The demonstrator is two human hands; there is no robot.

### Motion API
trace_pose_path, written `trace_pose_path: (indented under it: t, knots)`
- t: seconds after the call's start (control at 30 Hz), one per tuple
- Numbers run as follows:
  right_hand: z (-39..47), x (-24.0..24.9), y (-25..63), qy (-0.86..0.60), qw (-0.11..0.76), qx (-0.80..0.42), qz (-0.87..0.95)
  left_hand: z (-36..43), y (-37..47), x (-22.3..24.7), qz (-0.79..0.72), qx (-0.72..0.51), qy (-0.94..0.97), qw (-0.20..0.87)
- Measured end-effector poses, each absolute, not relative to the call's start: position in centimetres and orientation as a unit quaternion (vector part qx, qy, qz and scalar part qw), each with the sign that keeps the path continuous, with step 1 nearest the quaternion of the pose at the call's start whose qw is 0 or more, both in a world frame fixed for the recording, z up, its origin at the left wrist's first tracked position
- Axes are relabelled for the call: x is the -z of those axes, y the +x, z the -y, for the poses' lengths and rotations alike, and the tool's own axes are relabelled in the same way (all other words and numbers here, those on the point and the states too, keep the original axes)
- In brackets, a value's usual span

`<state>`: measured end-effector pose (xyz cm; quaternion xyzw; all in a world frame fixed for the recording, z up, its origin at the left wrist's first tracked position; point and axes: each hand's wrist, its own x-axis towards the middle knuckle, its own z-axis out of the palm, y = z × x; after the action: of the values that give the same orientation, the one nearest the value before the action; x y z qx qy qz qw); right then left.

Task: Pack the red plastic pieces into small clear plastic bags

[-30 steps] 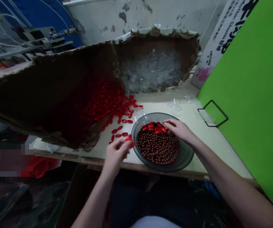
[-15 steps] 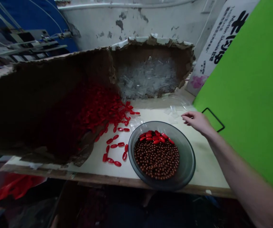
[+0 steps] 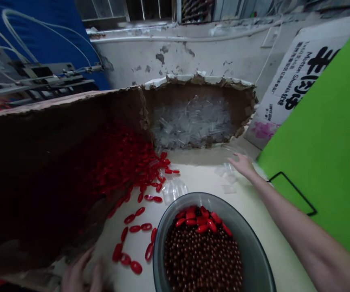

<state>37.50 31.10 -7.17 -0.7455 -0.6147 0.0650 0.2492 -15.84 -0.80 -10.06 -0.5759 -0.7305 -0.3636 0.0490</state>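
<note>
My right hand [image 3: 242, 164] reaches over the table beside some clear plastic pieces [image 3: 228, 172], its fingers apart and nothing visible in them. Blurred at the bottom left, my left hand [image 3: 82, 272] is near the front edge of the cardboard box, fingers apart. Between the hands stands a grey bowl [image 3: 258, 259] with brown beads [image 3: 204, 255] and several red pieces [image 3: 202, 221] on top. Left of the bowl, red oval pieces [image 3: 136, 267] lie on the white table. More red pieces [image 3: 123, 158] are heaped in the dark box.
A torn cardboard box [image 3: 53, 101] fills the left, its rear compartment holding clear plastic pieces [image 3: 193, 121]. On the right a green panel [image 3: 324, 162] leans by a printed white carton [image 3: 284, 85]. Hoses and a metal device [image 3: 50, 77] are at the upper left.
The view has tilted up and moved closer to the bowl. My left hand has come in at the bottom left. My right hand's fingers have spread near the clear pieces.
</note>
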Motion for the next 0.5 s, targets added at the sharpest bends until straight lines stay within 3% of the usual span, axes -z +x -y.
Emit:
trace_pose_path:
  t: [0.1,0.23,0.4,0.5]
  knots:
    - [-33.9,6.3,35.7,-0.720,0.238,-0.061,0.649,-8.7,-12.0,10.1,0.662,0.362,-0.657,-0.006]
    - [-37.0,4.1,32.1,-0.684,0.219,-0.052,0.694,-19.3,-7.6,10.9,0.668,0.247,-0.700,-0.048]
    - [-42.4,0.5,27.8,-0.651,0.193,-0.038,0.733,-22.7,-6.1,11.9,0.716,0.178,-0.673,0.043]
    - [-46.7,-1.2,25.2,-0.646,0.177,-0.030,0.741,-22.6,-6.2,12.2,0.714,0.184,-0.674,0.038]
